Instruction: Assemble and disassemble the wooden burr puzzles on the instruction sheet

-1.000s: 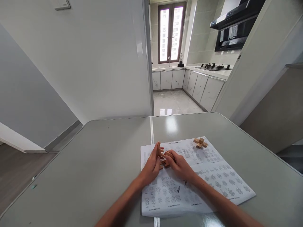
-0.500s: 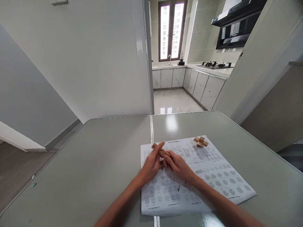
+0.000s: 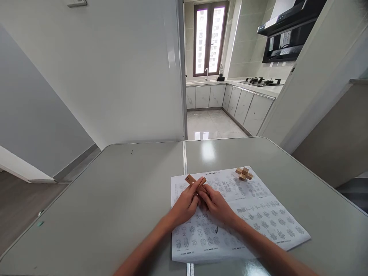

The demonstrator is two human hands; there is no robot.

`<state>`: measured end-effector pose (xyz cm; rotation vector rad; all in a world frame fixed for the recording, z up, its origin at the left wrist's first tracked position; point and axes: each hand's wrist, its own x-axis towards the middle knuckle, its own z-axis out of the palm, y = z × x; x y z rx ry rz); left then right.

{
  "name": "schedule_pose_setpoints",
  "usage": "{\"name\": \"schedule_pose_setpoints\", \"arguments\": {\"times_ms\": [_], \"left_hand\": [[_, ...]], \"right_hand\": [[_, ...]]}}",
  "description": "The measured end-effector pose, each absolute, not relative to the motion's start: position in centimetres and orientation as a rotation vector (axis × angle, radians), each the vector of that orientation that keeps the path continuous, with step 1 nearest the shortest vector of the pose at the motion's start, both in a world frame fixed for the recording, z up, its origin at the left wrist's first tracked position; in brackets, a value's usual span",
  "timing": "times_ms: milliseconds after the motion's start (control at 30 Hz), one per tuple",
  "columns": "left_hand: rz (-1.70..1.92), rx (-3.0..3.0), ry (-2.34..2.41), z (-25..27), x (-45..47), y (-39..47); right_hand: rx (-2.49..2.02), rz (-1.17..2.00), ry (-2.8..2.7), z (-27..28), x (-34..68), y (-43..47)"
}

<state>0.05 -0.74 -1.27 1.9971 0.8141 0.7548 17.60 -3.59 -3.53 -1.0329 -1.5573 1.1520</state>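
Note:
My left hand [image 3: 186, 203] and my right hand [image 3: 217, 204] meet over a printed sheet [image 3: 198, 245], both closed around wooden puzzle pieces [image 3: 190, 179]. The pieces are small notched sticks that cross each other. One end, with a dark mark on it, sticks out at the upper left, and another points to the upper right. My fingers hide the rest of them. On the sheet's far right part rests an interlocked wooden puzzle [image 3: 243, 174], apart from both hands.
The sheet, covered with small diagrams, lies on a grey-green table [image 3: 129, 199] with a seam down its middle. A small green bit [image 3: 40, 224] lies near the left edge. Beyond the table, a doorway leads to a kitchen with white cabinets [image 3: 244, 103].
The wooden pieces have turned in my hands, and the crossing stick's end now points more to the right. My fingers have closed in nearer together. The puzzle on the sheet stays put.

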Motion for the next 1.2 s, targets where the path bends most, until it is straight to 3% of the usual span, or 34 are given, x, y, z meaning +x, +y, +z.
{"name": "schedule_pose_setpoints", "arguments": {"times_ms": [633, 1200], "left_hand": [[1.124, 1.598, 1.049, -1.4, 1.5, -1.9], [1.137, 1.565, 1.076, -1.1, 1.4, -1.5]], "right_hand": [[-1.105, 1.041, -1.427, -3.7, 16.8, -3.6], [-1.110, 1.035, -1.504, -3.4, 17.2, -3.3]]}}
